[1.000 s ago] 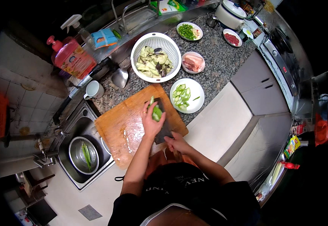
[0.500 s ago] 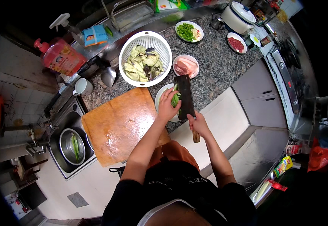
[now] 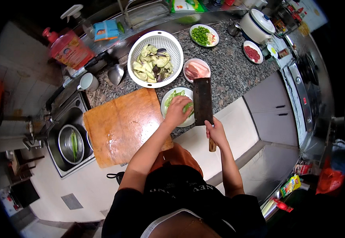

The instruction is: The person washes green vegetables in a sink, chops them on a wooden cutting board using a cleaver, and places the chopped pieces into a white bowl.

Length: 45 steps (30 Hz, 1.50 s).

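Observation:
My right hand (image 3: 217, 133) is wrapped round the wooden handle of a cleaver (image 3: 203, 101), its broad dark blade pointing away from me beside the plate. My left hand (image 3: 178, 111) bends over a white plate (image 3: 169, 94), its fingers closed around green vegetable slices (image 3: 187, 106) that look like pepper. More pale green slices lie on the plate under and beyond that hand. Left of the plate is a wet wooden cutting board (image 3: 126, 127) with nothing on it.
A white colander (image 3: 176, 51) holds sliced eggplant. Beyond the cleaver stands a bowl of pale meat (image 3: 197, 70). Farther back are a plate of chopped greens (image 3: 200, 35), a dish of red meat (image 3: 253, 53) and a white cooker (image 3: 257, 24). The sink (image 3: 57, 148) holds a metal bowl.
The cleaver has moved slightly right, away from the plate and my left hand, and its blade face shows more. My left hand has left the blade and curled over the plate.

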{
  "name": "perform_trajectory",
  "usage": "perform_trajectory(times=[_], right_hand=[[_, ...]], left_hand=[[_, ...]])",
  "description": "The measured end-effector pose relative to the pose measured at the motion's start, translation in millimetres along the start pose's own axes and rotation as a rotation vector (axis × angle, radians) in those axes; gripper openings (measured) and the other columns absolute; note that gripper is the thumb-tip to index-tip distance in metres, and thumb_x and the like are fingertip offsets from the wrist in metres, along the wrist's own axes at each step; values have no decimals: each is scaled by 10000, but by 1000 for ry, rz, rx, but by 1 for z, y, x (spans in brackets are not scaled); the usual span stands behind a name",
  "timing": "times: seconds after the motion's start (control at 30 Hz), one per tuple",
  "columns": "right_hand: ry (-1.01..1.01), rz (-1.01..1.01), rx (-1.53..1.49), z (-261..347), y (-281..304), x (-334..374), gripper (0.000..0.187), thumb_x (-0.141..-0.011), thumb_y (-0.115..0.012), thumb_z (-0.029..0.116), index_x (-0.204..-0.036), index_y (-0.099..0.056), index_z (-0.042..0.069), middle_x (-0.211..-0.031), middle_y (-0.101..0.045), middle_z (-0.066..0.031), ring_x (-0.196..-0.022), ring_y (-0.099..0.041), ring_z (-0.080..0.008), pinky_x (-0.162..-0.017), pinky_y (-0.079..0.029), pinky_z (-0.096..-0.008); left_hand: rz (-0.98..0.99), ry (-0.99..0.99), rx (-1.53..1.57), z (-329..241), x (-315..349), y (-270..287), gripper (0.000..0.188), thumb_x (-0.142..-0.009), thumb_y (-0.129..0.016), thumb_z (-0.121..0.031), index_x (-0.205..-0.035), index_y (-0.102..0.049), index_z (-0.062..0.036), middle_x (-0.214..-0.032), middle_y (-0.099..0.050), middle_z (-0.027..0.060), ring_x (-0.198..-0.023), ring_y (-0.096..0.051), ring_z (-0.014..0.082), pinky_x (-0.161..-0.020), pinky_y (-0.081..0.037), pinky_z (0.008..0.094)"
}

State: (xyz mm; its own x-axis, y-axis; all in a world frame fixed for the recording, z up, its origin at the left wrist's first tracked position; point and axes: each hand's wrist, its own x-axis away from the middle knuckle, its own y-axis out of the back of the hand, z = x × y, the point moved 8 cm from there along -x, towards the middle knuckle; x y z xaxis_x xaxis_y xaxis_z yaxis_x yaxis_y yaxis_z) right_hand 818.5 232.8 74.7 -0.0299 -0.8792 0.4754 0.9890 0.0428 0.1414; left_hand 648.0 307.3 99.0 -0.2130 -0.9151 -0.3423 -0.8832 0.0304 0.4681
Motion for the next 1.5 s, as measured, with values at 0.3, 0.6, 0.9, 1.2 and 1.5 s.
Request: perform_trajectory(times=[0.3,0.6,0.9,1.2,1.5], right_hand=[[37,90,-96,34,-38,21,80,-911,-503,125,-872,-496,56,-504,-427,14,-401,-412,-79,-388,-346,-240],[290,428,508,39,-208,47,112,-880,-528,151,-918,-519,45,-552,-516,-84,-439,-494,-213,-437,-400,-327],[663,149,1136,17,-342,82,310,-859,-522,172,-1145,-435,89,-741,-610,-238,-688,-586,-438,-573,-443,-506],[674,-44,1196,-27,-377,90,423,-854,-545,128,-1228,-371,34,-1051,-538,-262,-922,-532,-435,-746,-440,-479],[648,-29,1272,-41,-380,86,506,-825,-553,81,-1272,-337,-17,-1153,-471,-267,-1014,-441,-432,-866,-354,-477]], left_hand=[[-653,905,1132,111,100,91,111,-834,-609,-121,-737,-564,-93,-661,-579,20,-561,-524,88,-510,-428,199],[-1282,797,1036,135,339,285,155,-829,-568,-38,-732,-472,-112,-599,-478,-18,-480,-439,69,-431,-371,179],[-1421,872,1115,172,503,383,105,-880,-520,-145,-930,-550,-57,-761,-574,26,-631,-546,83,-565,-476,169],[-1064,967,789,232,547,474,170,-907,-502,-177,-998,-570,-50,-812,-594,24,-648,-537,71,-580,-450,192],[-360,1167,-197,354,521,520,406,-772,-553,-141,-1158,-461,-51,-1071,-518,274,-1032,-515,412,-910,-412,421]])
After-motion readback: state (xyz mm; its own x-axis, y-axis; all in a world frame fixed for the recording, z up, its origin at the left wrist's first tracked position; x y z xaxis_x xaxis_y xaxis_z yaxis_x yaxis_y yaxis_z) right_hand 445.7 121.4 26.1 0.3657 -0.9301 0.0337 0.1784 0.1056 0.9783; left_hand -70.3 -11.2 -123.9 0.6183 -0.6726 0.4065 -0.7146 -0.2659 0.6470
